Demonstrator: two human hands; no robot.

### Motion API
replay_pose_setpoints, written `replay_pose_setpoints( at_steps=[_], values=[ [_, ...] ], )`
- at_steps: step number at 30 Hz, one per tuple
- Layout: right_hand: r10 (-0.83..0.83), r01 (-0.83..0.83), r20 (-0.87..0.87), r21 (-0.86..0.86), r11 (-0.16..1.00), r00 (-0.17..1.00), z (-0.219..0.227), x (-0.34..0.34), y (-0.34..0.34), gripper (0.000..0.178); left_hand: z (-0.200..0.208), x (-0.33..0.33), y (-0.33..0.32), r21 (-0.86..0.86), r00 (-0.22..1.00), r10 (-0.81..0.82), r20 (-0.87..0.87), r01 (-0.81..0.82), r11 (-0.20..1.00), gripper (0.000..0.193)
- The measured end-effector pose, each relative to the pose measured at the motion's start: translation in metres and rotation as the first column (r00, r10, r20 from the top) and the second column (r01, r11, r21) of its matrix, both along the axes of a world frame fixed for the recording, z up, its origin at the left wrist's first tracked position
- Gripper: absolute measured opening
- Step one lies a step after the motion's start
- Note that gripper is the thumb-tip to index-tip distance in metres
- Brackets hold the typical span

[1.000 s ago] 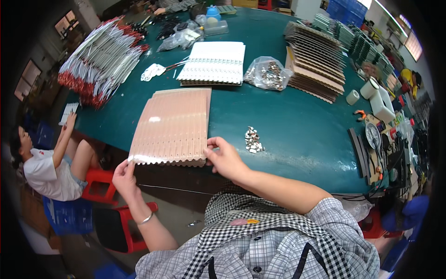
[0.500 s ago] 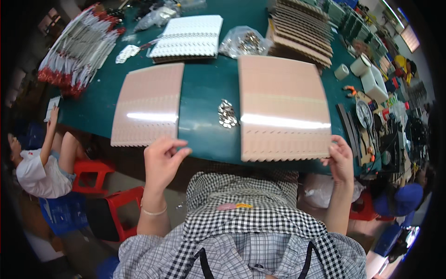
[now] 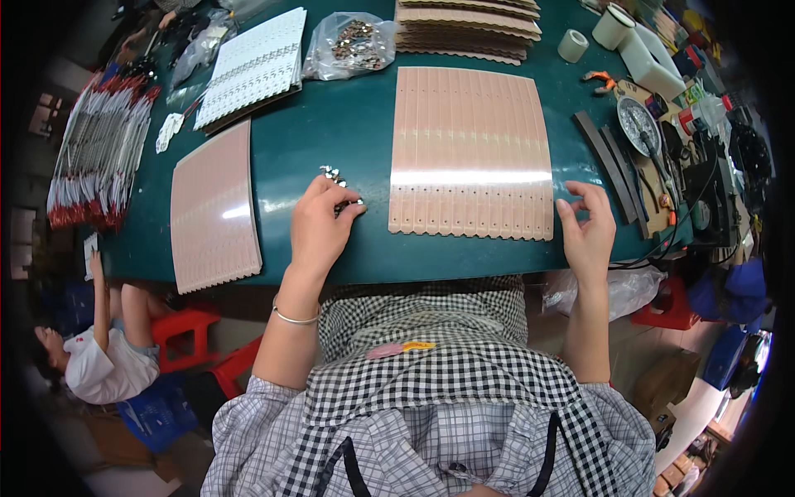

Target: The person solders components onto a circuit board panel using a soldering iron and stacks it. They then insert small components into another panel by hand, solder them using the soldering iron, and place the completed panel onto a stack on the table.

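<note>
My left hand (image 3: 318, 230) is over a small pile of shiny metal pieces (image 3: 333, 175) on the green table, fingers curled and pinched at the pile. The fingertips partly cover the pieces, so what they grip is hard to make out. My right hand (image 3: 590, 234) hovers just off the right edge of a pinkish-tan sheet (image 3: 470, 153), its fingers loosely bent and apart, holding nothing. That sheet lies flat, divided into narrow strips, with a scalloped near edge and a row of small holes. A similar stack of tan sheets (image 3: 214, 211) lies left of my left hand.
Farther back are a white strip stack (image 3: 252, 66), a clear bag of metal pieces (image 3: 349, 48) and stacked tan sheets (image 3: 468, 29). Bundled red-tipped white wires (image 3: 103, 149) lie far left. Dark bars (image 3: 611, 166) and a metal dish (image 3: 638, 124) sit right. A person (image 3: 108, 356) sits at left.
My left hand has moved from beside the left sheets to the metal pieces, its fingers closing there. My right hand has come away from the right sheet's corner. The view has shifted.
</note>
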State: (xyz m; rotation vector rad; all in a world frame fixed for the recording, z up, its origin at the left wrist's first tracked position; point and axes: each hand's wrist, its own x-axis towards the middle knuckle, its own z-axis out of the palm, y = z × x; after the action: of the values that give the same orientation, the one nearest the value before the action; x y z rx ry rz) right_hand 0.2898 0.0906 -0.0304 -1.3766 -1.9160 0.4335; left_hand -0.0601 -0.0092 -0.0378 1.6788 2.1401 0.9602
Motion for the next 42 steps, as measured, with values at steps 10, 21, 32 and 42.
replay_pose_setpoints(
  at_steps=[10,21,32,42],
  values=[
    [0.351,-0.628,-0.642,-0.266,0.731,0.681,0.026,-0.093,-0.047,0.019,0.046,0.050,-0.009,-0.085,0.537,-0.058,0.842,0.237,0.968,0.012],
    [0.210,-0.688,-0.775,-0.358,0.631,0.596,0.011,-0.103,-0.052,0.015,0.024,0.070,-0.014,-0.016,0.137,-0.014,0.991,0.217,0.976,0.034],
    [-0.105,-0.014,-0.589,-0.194,0.981,0.802,-0.017,-0.005,0.004,0.010,0.008,0.046,-0.007,0.050,0.986,-0.101,-0.130,0.108,0.993,0.020],
    [-0.104,0.032,-0.310,-0.230,0.973,0.945,-0.029,0.024,0.022,0.009,0.007,0.056,-0.012,0.020,0.993,-0.105,0.052,0.105,0.994,0.016]
  ],
)
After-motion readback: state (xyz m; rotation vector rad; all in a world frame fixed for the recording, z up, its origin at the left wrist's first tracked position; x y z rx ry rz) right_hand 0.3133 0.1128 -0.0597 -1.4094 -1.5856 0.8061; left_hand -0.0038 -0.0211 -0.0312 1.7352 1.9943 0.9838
